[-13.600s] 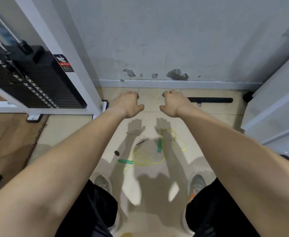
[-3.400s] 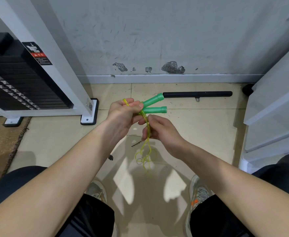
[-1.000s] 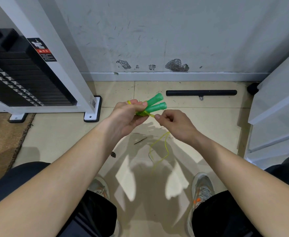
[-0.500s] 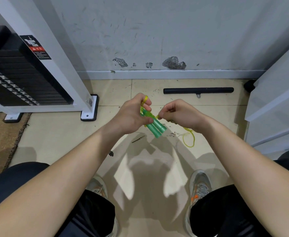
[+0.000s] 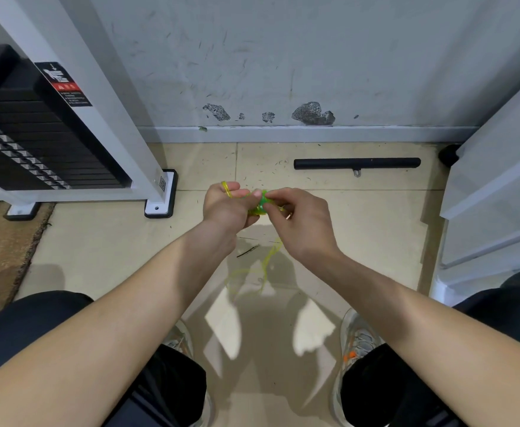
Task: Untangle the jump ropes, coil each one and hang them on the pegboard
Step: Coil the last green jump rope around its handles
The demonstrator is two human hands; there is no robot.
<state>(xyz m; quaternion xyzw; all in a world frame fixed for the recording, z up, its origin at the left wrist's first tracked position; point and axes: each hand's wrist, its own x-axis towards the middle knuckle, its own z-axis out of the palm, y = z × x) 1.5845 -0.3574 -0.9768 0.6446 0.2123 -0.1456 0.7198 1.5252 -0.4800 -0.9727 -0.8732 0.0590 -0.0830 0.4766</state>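
– How were the fingers when you looked?

– The fingers [image 5: 237, 188] of the left hand [image 5: 226, 211] were curled tightly around the two green handles [image 5: 264, 199] of the jump rope [image 5: 260, 210]. One loop [image 5: 226, 189] of it lay over these fingers. The fingertips [image 5: 278, 196] of the right hand [image 5: 303, 224] were pressed together in a narrow pinch, right at the handles. I could not tell whether they pinched the cord or the plastic.

– And the two hands were apart?

– No, they were touching, with the handles between them, held in the air above the tiled floor [image 5: 98, 248].

– Where was the rest of the rope?

– If I take the hands as the middle of the clock, the yellow cord [image 5: 265, 266] fell from under the right hand toward six o'clock. It ended in some loose loops that looked blurred to me.

– What else was around?

– A thin dark scrap [image 5: 248, 251] lay on the tiles beside the cord. At one o'clock a black bar [image 5: 357, 163] lay flat near the grey wall [image 5: 283, 57]. At ten o'clock stood a black weight stack [image 5: 37, 143] behind a white post [image 5: 98, 103]. At three o'clock there were white panels [image 5: 492, 195]. Toward six o'clock the person's two shoes [image 5: 360, 340] stood apart on the floor, and black shorts [image 5: 30, 315] covered the knees.
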